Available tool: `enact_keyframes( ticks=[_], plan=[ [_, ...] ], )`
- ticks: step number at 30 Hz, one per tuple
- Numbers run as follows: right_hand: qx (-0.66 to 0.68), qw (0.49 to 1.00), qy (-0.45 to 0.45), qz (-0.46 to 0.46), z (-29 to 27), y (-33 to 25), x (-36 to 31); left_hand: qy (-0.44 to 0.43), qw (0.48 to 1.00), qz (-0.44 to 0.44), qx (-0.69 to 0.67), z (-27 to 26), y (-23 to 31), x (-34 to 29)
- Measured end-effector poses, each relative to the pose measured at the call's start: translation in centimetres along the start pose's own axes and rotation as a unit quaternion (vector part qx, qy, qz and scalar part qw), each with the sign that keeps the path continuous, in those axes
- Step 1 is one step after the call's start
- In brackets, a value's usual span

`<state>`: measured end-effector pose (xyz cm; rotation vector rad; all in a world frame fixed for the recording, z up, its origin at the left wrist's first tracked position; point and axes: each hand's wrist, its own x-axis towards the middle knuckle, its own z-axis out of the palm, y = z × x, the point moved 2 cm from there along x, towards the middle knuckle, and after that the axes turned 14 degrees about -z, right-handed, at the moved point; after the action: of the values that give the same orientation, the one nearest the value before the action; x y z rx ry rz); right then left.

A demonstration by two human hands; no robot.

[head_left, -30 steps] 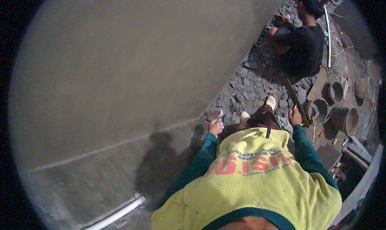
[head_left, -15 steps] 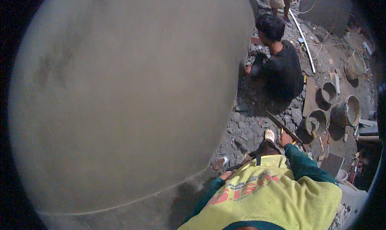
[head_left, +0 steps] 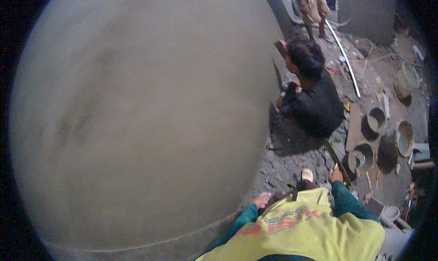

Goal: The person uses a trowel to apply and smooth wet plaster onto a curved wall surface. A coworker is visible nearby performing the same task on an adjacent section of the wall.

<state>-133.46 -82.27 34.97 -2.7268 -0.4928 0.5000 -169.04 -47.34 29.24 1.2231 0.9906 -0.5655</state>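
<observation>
My right hand is closed round the yellow handle of a long plastering trowel. Its narrow dark blade slants up and to the left over the rubble. On the other side of my body, my left hand lies by my leg near the foot of the wall. Its fingers look loosely stretched out, though blurred, and nothing shows in them. A large grey plastered wall fills the left of the view, and neither hand visibly touches it.
Ahead, a co-worker in black squats by the wall, holding a dark blade against it. Another person stands farther off. Mortar buckets and a brown board lie right, a white pipe beyond. Broken rubble covers the ground.
The view has shifted, so the scene sits lower. My right hand keeps hold of the trowel, now steeper. My left hand shows more fully. The co-worker's blade has come into sight.
</observation>
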Motion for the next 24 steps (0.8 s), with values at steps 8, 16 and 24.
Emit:
enact_keyframes(
  ticks=[8, 16, 24],
  plan=[
    [0.019, 0.999, 0.009, 0.043, 27.7, -12.3, -52.3, 0.072, 0.962, 0.085, 0.249, -16.4, -45.4, -27.8],
    [0.059, 0.995, 0.036, 0.073, 62.2, -38.8, -114.2, -0.05, 0.992, -0.115, -0.024, -50.5, -102.0, -55.3],
    [0.008, 0.987, 0.082, -0.139, 108.2, -71.2, -191.1, 0.003, 0.999, 0.049, -0.018, -85.0, -177.3, -102.2]
  ],
)
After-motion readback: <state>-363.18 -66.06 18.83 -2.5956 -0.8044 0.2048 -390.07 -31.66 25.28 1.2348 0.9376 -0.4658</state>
